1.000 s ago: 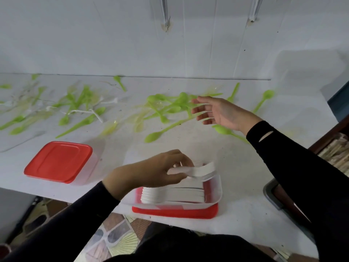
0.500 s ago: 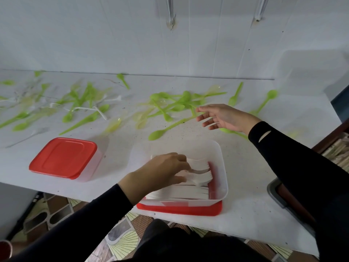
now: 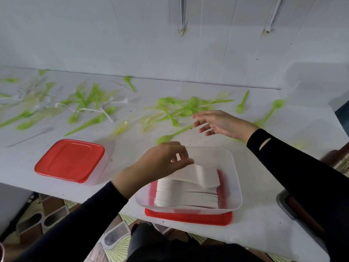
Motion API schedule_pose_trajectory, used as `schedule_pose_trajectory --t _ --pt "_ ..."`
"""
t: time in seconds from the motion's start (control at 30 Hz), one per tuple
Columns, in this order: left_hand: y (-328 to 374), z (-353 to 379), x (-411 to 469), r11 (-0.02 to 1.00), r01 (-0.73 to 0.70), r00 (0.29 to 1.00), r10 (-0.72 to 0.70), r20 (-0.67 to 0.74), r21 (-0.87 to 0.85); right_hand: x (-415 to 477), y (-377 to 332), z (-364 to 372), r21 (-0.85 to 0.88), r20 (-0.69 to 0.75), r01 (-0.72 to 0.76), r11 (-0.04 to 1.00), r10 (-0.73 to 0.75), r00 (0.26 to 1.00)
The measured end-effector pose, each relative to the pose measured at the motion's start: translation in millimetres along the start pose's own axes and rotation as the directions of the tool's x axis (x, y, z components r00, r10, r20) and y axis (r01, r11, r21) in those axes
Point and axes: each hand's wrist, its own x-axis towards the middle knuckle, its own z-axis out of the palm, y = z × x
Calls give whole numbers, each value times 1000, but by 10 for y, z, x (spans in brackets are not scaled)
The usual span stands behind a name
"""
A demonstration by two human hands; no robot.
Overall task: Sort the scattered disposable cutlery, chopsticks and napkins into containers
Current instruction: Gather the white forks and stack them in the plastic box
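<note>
A clear container [image 3: 236, 178] stands on its red lid [image 3: 188, 217] near the table's front edge and holds a stack of white forks [image 3: 187, 197]. My left hand [image 3: 162, 161] is over its left side and pinches the handle end of a small bundle of white forks [image 3: 202, 175], which lies tilted on the stack. My right hand [image 3: 221, 122] hovers open, fingers spread, above the table beyond the container. Just left of it lies a heap of green spoons [image 3: 181, 110]. One green spoon [image 3: 170, 136] lies between the two hands.
A second container with a red lid [image 3: 69, 159] stands closed at the front left. More green cutlery [image 3: 88, 101] and a few white forks [image 3: 90, 110] are strewn across the back left. A dark tray [image 3: 283, 201] pokes in at the right edge. The wall rises close behind the table.
My left hand has lowered the white forks into the container, onto the stack. My right hand has drawn back slightly from the green heap, still holding nothing.
</note>
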Motion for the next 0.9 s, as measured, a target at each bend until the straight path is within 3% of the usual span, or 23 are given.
schedule_pose_trajectory --t 0.07,0.17,0.3,0.4,0.67,0.77,0.9 --pt "-116 -241 -1 991 -35 993 19 -114 -133 118 -147 179 -25 34 23 999 -23 999" --pt "-480 -582 -16 987 31 970 -67 -233 -156 356 -360 498 -101 76 48 994 -40 996" --pt "-1296 -962 -128 944 254 943 -290 -165 -210 856 -607 1059 -262 111 56 963 -28 993" --pt "-1822 -1160 -260 921 317 929 -349 -120 -226 1217 -730 1499 -338 115 43 940 -4 993" --pt "-3160 -1799 -673 850 497 851 -517 -94 -177 2128 -956 2510 -414 26 39 909 -30 999" --pt "-3512 -1954 -720 841 516 835 -536 -123 -166 2402 -1070 2806 -564 -60 66 823 -121 991" --pt "-3834 -2060 -706 837 526 809 -548 -213 -152 2727 -1124 3104 -521 -207 135 843 -278 938"
